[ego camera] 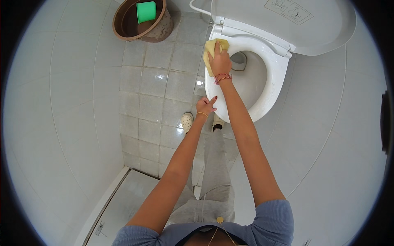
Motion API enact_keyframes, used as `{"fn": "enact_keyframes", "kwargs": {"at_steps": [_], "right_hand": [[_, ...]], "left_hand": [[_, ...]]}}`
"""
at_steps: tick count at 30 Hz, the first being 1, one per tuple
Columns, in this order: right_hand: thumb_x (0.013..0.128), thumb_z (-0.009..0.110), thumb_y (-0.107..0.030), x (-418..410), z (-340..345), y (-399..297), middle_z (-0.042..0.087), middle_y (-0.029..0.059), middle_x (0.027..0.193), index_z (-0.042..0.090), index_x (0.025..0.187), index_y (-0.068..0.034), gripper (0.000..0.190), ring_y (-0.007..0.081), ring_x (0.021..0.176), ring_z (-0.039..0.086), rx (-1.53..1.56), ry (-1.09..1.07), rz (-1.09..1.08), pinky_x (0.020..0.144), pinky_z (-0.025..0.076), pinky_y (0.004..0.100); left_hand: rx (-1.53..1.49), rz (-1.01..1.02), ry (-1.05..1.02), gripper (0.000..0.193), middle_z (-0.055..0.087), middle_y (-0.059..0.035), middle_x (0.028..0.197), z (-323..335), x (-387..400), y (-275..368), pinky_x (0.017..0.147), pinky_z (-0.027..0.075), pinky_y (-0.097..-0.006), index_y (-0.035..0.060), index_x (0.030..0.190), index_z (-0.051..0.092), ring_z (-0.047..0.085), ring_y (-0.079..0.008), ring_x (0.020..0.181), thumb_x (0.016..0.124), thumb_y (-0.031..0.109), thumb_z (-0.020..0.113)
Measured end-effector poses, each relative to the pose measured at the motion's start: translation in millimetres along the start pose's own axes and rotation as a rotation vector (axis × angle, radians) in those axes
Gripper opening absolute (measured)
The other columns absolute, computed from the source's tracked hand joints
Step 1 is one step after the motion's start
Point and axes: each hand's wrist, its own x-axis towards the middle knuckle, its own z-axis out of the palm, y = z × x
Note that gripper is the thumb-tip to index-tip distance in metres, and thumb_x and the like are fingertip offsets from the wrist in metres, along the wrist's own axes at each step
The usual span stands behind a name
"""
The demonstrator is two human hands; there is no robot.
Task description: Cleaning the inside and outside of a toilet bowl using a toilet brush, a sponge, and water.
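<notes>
My right hand (220, 62) presses a folded yellow cloth (209, 50) onto the left rear part of the white toilet seat (275, 83). Its fingers lie over the cloth, and a braided band circles the wrist. At the seat's left front edge is my left hand (205, 105), its thumb held out and the other fingers partly curled, with no object seen in it. Whether it touches the seat is hard to tell. Below the seat opening shows the toilet bowl (251, 80). The raised lid (323, 27) leans back and bears a printed label.
A brown bucket (164, 27) with a green dipper (146, 12) inside stands at the back left. Grey floor tiles (181, 83) look wet in places. Tiled walls (311, 129) rise closely on both sides. A door (129, 196) with a latch is at lower left.
</notes>
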Motion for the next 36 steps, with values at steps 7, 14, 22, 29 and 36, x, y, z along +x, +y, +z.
{"fn": "enact_keyframes", "kwargs": {"at_steps": [7, 14, 22, 29, 36], "right_hand": [[0.066, 0.062, -0.038, -57, -13, 11, 0.051, 0.0086, 0.081, 0.046, 0.117, -0.019, 0.057, 0.0246, 0.070, 0.054, -0.030, -0.221, -0.114, 0.056, 0.046, 0.0340], [0.061, 0.065, -0.020, -52, -14, 33, 0.051, 0.0063, 0.082, 0.048, 0.115, -0.021, 0.057, 0.0221, 0.073, 0.050, 0.012, -0.303, -0.536, 0.058, 0.045, 0.0320], [0.066, 0.063, -0.019, 21, 8, 14, 0.049, 0.0064, 0.081, 0.053, 0.109, -0.023, 0.045, 0.0235, 0.076, 0.051, 0.000, 0.029, -0.191, 0.060, 0.047, 0.0337], [0.067, 0.062, -0.020, -50, -5, 42, 0.050, 0.0110, 0.089, 0.051, 0.112, -0.019, 0.047, 0.0292, 0.081, 0.051, 0.158, -0.011, -0.165, 0.068, 0.044, 0.0366], [0.071, 0.059, -0.024, -131, -9, 57, 0.057, 0.0162, 0.072, 0.060, 0.091, -0.007, 0.026, 0.0335, 0.066, 0.055, 0.384, -0.104, 0.255, 0.060, 0.044, 0.0375]], "left_hand": [[0.049, 0.087, 0.010, 0.043, 0.041, -0.0018, 0.054, -2, -2, 1, 0.045, 0.053, -0.0289, 0.0072, 0.055, 0.030, 0.045, -0.0087, 0.046, 0.071, 0.020, 0.068], [0.183, 0.122, 0.013, 0.047, 0.044, -0.0077, 0.054, -2, 0, 1, 0.038, 0.049, -0.0304, 0.0022, 0.057, 0.032, 0.055, -0.0157, 0.049, 0.070, 0.028, 0.068], [0.302, 0.122, -0.003, 0.046, 0.045, -0.0082, 0.053, -3, 2, 0, 0.037, 0.048, -0.0306, 0.0019, 0.058, 0.033, 0.057, -0.0176, 0.049, 0.070, 0.030, 0.067], [0.336, 0.166, 0.040, 0.045, 0.048, -0.0097, 0.054, -1, -5, 7, 0.036, 0.047, -0.0292, 0.0016, 0.059, 0.034, 0.059, -0.0200, 0.048, 0.071, 0.030, 0.066], [0.301, 0.297, 0.029, 0.043, 0.045, -0.0084, 0.051, -2, -2, -5, 0.038, 0.048, -0.0286, 0.0018, 0.057, 0.035, 0.054, -0.0148, 0.044, 0.073, 0.029, 0.064]]}}
